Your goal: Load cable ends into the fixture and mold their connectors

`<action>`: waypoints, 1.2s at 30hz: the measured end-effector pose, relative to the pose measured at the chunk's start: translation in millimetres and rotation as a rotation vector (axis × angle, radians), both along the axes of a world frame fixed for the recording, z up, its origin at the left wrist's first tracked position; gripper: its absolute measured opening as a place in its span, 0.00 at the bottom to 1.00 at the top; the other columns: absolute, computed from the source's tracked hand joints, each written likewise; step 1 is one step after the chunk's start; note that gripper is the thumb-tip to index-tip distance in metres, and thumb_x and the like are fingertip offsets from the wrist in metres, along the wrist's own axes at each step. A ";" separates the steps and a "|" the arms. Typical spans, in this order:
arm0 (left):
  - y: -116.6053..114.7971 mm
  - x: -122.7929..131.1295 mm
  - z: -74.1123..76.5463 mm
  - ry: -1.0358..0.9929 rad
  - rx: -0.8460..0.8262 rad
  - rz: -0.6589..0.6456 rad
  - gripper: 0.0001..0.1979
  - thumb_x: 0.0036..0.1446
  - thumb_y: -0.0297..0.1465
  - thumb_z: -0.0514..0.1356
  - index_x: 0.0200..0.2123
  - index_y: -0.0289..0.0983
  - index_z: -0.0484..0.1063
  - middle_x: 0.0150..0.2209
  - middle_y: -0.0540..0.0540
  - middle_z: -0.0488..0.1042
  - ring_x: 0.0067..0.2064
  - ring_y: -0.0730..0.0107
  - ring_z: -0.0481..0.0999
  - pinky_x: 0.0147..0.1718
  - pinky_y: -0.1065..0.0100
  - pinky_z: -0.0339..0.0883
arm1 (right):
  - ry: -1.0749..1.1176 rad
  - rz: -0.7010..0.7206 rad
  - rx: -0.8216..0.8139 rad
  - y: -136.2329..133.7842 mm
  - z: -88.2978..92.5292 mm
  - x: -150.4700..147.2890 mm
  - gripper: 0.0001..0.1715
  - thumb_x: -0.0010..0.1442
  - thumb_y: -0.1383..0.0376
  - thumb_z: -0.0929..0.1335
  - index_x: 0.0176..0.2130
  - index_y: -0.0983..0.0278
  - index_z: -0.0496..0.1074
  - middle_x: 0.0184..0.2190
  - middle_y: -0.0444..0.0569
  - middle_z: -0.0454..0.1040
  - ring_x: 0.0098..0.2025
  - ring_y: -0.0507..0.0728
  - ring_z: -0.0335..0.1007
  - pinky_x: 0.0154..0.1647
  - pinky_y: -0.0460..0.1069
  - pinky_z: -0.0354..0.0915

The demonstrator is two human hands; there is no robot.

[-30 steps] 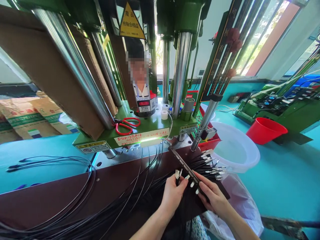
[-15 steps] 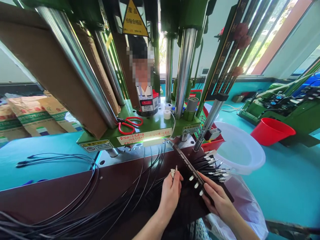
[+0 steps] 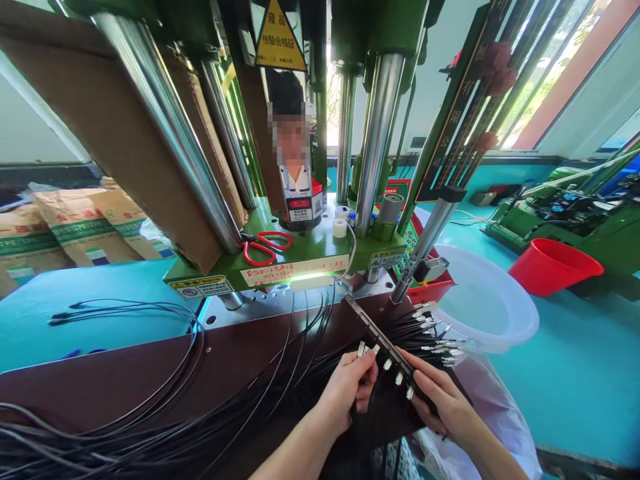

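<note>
My right hand is closed around the near end of a long dark slotted bar, which points away from me toward the press. Several silver cable connectors sit in a row along the bar's left side. Beside it, my left hand is closed in a pinch on a cable connector with a pale metal tip. Another connector lies against the bar by my left fingertips; whether it is fully seated I cannot tell. Black cables spread under and left of my hands.
A green press with steel columns stands ahead, red-handled scissors on its plate. More connector ends lie right of the bar. A white tub and red bucket stand right. A person is behind the press.
My left hand has moved right, up to the bar, bringing a connector against its side. My right hand keeps its grip on the bar. The whole view has shifted slightly.
</note>
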State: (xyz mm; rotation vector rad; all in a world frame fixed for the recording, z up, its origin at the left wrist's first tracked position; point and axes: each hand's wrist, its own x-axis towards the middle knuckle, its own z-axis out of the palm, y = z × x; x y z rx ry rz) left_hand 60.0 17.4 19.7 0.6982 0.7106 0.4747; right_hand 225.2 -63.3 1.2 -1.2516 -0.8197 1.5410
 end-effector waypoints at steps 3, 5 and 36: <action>-0.9 0.1 0.2 0.017 0.022 0.008 0.23 0.41 0.50 0.59 0.17 0.37 0.58 0.09 0.61 0.47 0.11 0.86 0.42 0.10 0.76 0.35 | -0.021 0.007 -0.003 -0.9 -2.4 0.8 0.40 0.56 0.48 0.63 0.60 0.64 0.52 0.11 0.33 0.49 0.11 0.44 0.42 0.10 0.39 0.38; -1.2 0.4 0.4 0.028 0.039 0.018 0.23 0.41 0.51 0.59 0.17 0.37 0.58 0.09 0.61 0.47 0.11 0.86 0.42 0.10 0.76 0.35 | -0.039 0.007 0.002 -1.5 -3.6 1.2 0.38 0.57 0.49 0.63 0.60 0.63 0.53 0.12 0.34 0.50 0.11 0.44 0.42 0.10 0.39 0.38; -2.6 -15.9 16.0 0.015 0.119 0.299 0.15 0.52 0.44 0.54 0.28 0.42 0.51 0.12 0.63 0.48 0.11 0.84 0.39 0.09 0.80 0.32 | -0.079 -0.121 -0.025 -2.0 7.1 -11.1 0.31 0.51 0.50 0.68 0.53 0.57 0.66 0.17 0.37 0.55 0.14 0.41 0.41 0.14 0.40 0.36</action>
